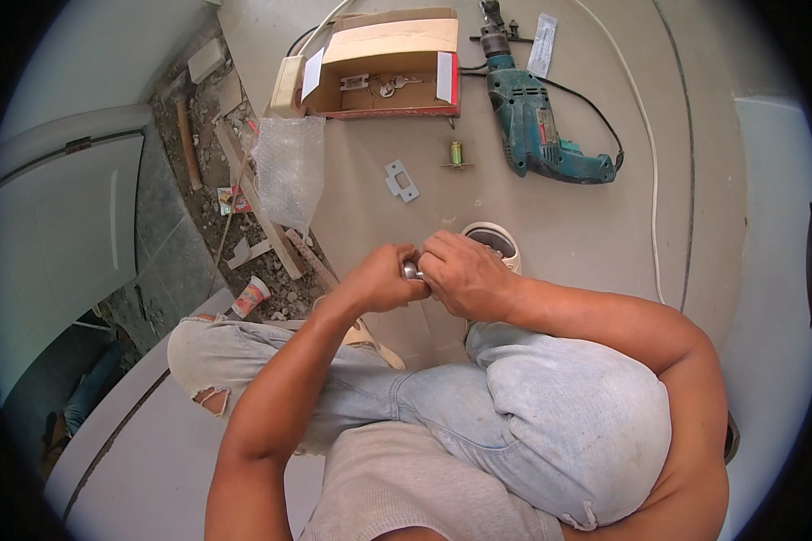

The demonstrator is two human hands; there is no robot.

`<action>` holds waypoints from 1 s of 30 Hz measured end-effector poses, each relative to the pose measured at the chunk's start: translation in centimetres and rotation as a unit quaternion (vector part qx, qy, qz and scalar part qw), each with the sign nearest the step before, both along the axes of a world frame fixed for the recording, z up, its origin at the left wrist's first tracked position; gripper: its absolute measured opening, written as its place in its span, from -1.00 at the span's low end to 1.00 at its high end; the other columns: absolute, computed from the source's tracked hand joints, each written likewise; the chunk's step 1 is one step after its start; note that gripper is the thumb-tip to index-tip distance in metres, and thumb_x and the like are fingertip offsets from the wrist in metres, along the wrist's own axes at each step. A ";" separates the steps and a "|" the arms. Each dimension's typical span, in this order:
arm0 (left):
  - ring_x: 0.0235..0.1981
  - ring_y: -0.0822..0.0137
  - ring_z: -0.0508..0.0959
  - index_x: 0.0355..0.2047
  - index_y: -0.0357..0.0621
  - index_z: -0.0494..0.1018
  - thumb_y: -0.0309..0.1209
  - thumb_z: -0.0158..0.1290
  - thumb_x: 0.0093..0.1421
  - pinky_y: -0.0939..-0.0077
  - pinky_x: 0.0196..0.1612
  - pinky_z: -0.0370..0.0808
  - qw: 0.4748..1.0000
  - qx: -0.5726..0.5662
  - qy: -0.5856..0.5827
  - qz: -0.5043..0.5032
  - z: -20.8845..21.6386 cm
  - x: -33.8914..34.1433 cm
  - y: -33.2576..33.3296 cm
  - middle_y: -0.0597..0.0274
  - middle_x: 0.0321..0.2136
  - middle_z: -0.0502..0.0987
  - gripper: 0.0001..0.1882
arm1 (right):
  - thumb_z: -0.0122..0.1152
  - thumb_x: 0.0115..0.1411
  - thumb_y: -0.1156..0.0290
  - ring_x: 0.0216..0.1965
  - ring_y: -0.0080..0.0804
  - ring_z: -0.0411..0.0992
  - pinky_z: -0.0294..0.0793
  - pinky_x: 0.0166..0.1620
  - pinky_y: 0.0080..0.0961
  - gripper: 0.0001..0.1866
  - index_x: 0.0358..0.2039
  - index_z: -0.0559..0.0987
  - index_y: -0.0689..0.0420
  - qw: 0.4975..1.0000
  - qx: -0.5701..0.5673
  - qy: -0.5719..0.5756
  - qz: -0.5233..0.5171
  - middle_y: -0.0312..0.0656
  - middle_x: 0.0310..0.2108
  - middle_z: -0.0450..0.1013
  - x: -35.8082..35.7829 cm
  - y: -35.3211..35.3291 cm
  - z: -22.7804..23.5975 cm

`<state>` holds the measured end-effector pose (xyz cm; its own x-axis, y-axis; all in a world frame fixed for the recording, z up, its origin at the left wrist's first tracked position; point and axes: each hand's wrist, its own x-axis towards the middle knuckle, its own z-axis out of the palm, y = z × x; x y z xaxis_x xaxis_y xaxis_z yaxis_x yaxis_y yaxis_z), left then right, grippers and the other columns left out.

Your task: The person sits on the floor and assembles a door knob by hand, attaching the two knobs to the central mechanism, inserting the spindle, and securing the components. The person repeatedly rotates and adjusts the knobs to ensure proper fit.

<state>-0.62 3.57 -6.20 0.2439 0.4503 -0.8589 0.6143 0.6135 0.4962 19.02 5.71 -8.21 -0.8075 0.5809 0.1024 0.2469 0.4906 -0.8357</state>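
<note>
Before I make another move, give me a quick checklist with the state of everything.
1. Shiny metal piece in hand: ok, the left hand holds it.
2. Right hand grip: cannot tell, its own fingers hide what they pinch.
3. Flat metal plate within sight: ok, it lies on the floor beyond the hands.
4. Drill set down: ok, it lies on the floor, touched by neither hand.
5. Drill unplugged: cannot tell, no plug end is clearly visible.
6. Floor at left tidy: not ok, rubble and a wood strip lie there.
</note>
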 end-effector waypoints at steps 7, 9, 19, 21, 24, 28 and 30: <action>-0.47 0.43 0.60 -0.16 -0.33 0.51 -0.36 0.29 0.00 0.52 -0.42 0.62 0.995 -0.029 0.002 0.100 0.9 0.9 -1.1 0.19 -0.40 0.59 -0.58 | 0.19 0.00 0.54 -0.20 -0.08 0.42 0.48 -0.19 -0.19 -0.86 -0.40 0.46 0.27 0.998 -0.037 0.044 0.006 -0.04 -0.31 0.40 0.7 -0.3 -0.4; -0.48 0.42 0.61 -0.17 -0.33 0.49 -0.36 0.29 0.00 0.51 -0.42 0.62 0.994 -0.030 0.003 0.105 1.1 1.1 -1.1 0.17 -0.43 0.58 -0.58 | 0.20 -0.01 0.54 -0.21 -0.08 0.43 0.49 -0.20 -0.20 -0.86 -0.41 0.46 0.26 0.998 -0.041 0.056 0.000 -0.05 -0.32 0.39 0.9 -0.4 -0.5; -0.32 0.37 0.59 -0.03 -0.29 0.38 -0.39 0.38 -0.12 0.49 -0.27 0.55 0.994 -0.005 -0.024 0.104 2.3 0.6 0.1 0.12 -0.25 0.54 -0.37 | 0.23 0.01 0.55 -0.18 -0.06 0.45 0.50 -0.15 -0.22 -0.88 -0.40 0.51 0.25 0.997 -0.075 0.029 0.007 -0.04 -0.29 0.44 0.6 1.6 0.9; -0.23 0.36 0.56 -0.03 -0.28 0.39 -0.40 0.38 -0.13 0.47 -0.15 0.52 0.996 0.062 -0.019 0.062 1.7 0.1 0.0 0.14 -0.21 0.54 -0.36 | 0.24 0.02 0.55 -0.17 -0.06 0.45 0.49 -0.14 -0.21 -0.88 -0.39 0.52 0.24 0.995 -0.094 0.026 0.011 -0.04 -0.28 0.45 0.6 2.0 1.0; -0.15 0.36 0.50 -0.02 -0.27 0.39 -0.41 0.38 -0.13 0.46 -0.04 0.46 0.996 0.066 -0.037 0.050 1.5 0.0 -0.6 0.18 -0.19 0.52 -0.37 | 0.25 0.01 0.56 -0.17 -0.06 0.45 0.49 -0.12 -0.19 -0.88 -0.38 0.54 0.24 0.993 -0.112 0.019 0.029 -0.05 -0.27 0.46 0.5 2.1 0.5; -0.17 0.36 0.51 -0.02 -0.25 0.40 -0.42 0.37 -0.13 0.46 -0.04 0.46 0.998 0.044 -0.023 0.037 1.8 0.0 0.0 0.20 -0.20 0.53 -0.37 | 0.25 -0.01 0.58 -0.16 -0.03 0.46 0.49 -0.10 -0.19 -0.87 -0.40 0.54 0.24 0.987 -0.159 0.005 0.023 -0.04 -0.26 0.46 0.4 2.4 0.4; -0.17 0.37 0.51 -0.03 -0.25 0.41 -0.42 0.37 -0.13 0.47 -0.04 0.46 0.997 0.048 -0.032 0.048 1.6 0.1 -0.2 0.20 -0.21 0.53 -0.38 | 0.25 -0.02 0.58 -0.16 -0.01 0.46 0.49 -0.10 -0.19 -0.87 -0.40 0.54 0.24 0.990 -0.136 0.009 0.022 -0.02 -0.25 0.46 0.4 2.1 0.4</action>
